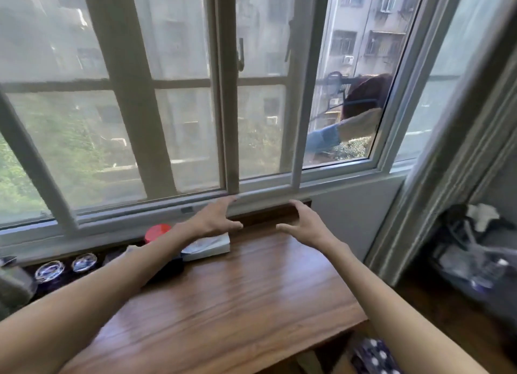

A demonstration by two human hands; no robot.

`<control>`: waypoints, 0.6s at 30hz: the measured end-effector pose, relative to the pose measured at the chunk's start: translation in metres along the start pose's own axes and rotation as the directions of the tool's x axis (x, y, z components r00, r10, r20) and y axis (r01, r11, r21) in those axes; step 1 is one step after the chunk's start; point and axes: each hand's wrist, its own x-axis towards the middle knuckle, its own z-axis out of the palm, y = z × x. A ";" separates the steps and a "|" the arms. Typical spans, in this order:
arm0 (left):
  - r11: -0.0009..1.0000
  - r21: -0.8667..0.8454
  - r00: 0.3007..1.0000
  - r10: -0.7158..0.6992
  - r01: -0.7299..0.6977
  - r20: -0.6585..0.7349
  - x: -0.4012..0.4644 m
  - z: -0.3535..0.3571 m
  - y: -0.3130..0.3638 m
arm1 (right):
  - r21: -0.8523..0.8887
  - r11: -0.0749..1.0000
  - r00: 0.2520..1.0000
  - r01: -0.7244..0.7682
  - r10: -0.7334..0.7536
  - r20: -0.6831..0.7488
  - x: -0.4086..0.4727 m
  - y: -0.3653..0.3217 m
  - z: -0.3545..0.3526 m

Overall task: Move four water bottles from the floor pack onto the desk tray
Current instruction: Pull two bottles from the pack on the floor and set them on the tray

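— What colours mark the desk (pixel 237 295)?
— Warm brown wood grain, streaked lengthwise. At centre left, a red lid (pixel 157 232) beside a white packet (pixel 208 248) with pale blue print.
— And lower left?
— Two blue-and-white patterned dishes (pixel 65 266). Bottom right, navy fabric (pixel 375 358) with white dots.

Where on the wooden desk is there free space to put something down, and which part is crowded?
The desk is bare from the white packet to its right edge and near edge; both open hands, left hand and right hand, hover over its far part. The left end under the window is crowded: red lid, two small dishes.
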 end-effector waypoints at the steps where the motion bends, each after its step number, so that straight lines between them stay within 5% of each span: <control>1: 1.000 0.001 1.000 0.006 -0.006 0.019 0.004 0.016 0.009 | -0.006 1.000 1.000 -0.028 0.028 0.008 -0.007 0.019 -0.004; 18: 0.987 -0.004 0.912 0.147 -0.158 0.384 0.091 0.240 0.176 | 0.157 0.843 0.855 -0.514 0.519 0.009 -0.116 0.280 -0.042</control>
